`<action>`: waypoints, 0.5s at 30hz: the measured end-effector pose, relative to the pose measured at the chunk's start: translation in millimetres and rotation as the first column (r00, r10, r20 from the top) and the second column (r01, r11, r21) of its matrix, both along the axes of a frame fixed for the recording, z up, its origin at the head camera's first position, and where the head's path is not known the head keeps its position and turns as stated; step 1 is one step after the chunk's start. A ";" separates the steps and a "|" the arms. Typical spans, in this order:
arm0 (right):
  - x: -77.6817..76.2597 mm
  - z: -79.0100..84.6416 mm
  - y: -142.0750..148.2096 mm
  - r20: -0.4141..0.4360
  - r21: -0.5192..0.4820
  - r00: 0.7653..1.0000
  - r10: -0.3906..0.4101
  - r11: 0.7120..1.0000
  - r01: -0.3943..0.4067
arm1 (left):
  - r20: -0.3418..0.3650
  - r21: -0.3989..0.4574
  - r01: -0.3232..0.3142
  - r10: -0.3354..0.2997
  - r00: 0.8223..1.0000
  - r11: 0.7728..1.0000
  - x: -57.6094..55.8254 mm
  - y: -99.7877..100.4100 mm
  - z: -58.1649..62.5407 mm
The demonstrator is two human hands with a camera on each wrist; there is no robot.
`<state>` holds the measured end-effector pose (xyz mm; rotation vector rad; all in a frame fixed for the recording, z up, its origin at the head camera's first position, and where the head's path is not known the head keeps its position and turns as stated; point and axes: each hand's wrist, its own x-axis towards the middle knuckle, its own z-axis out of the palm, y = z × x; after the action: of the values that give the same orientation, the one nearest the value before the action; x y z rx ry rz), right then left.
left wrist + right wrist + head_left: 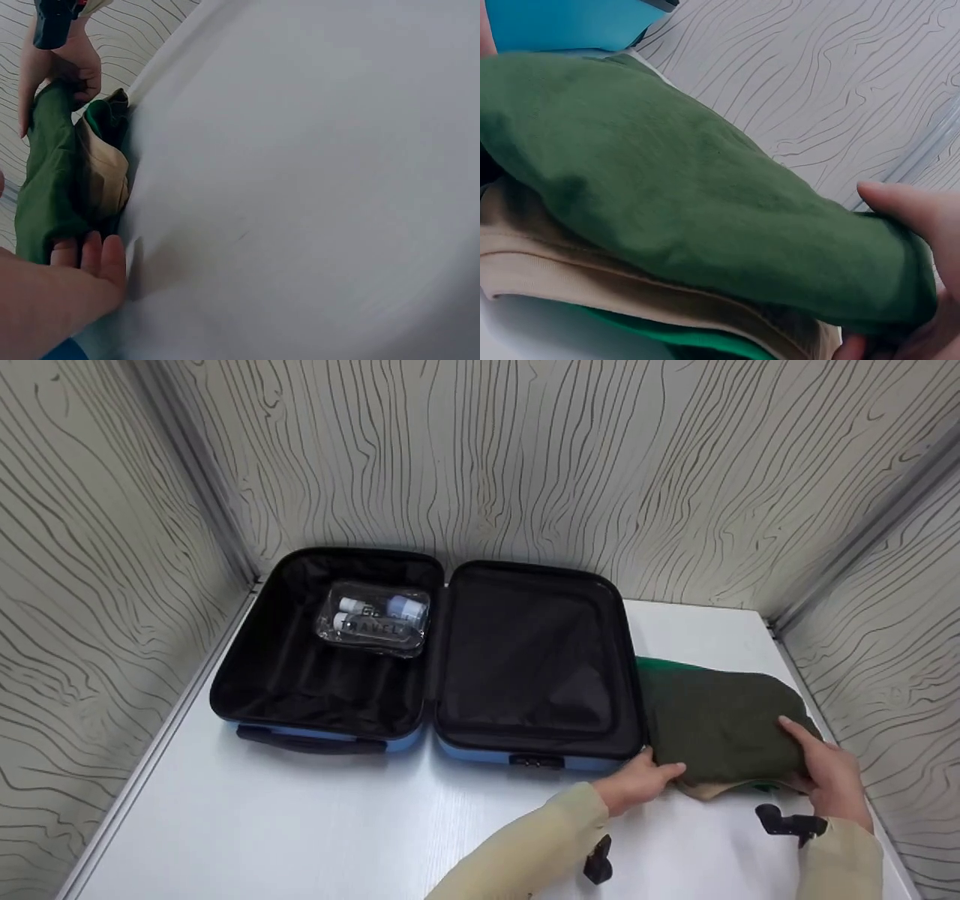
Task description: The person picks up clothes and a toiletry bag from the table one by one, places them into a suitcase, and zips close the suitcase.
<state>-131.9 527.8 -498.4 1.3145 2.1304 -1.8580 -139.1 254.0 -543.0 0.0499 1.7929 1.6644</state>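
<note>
A folded dark green garment (724, 727) lies on top of a tan garment (705, 790) and a bright green one (664, 664), to the right of the suitcase. My left hand (637, 784) grips its near left corner, thumb on top; in the left wrist view the fingers (112, 259) curl beneath the dark green cloth. At the opposite side my right hand (836, 776) holds the right edge, thumb above and fingers under, as the right wrist view also shows. Between both hands the dark green cloth (705, 195) bulges above the tan layer (577, 277).
An open blue suitcase (277, 675) with black lining lies flat, its right half (532, 660) beside the garments. A clear travel pouch (375, 641) with small bottles sits in the left half. Patterned walls (480, 457) enclose the white table (300, 825) at the back and sides.
</note>
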 end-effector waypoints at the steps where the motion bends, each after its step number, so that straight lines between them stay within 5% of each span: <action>1: 0.7 0.2 0.2 -0.007 0.000 1.000 -0.005 1.000 0.005 | 0.004 -0.009 -0.014 0.014 1.000 1.000 0.4 0.8 -0.3; 9: 12.0 2.3 -1.6 -0.038 -0.036 0.998 -0.056 0.998 0.055 | 0.045 -0.083 -0.106 0.110 0.993 0.991 4.7 4.8 2.5; 15: 23.2 6.3 -1.2 -0.067 -0.009 0.996 0.059 0.998 -0.060 | 0.048 -0.065 -0.110 0.113 0.992 0.992 6.8 2.3 5.5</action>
<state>-108.7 526.6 -492.1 1.1901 2.1623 -1.9132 -132.4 256.2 -537.5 -0.1218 1.8360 1.6701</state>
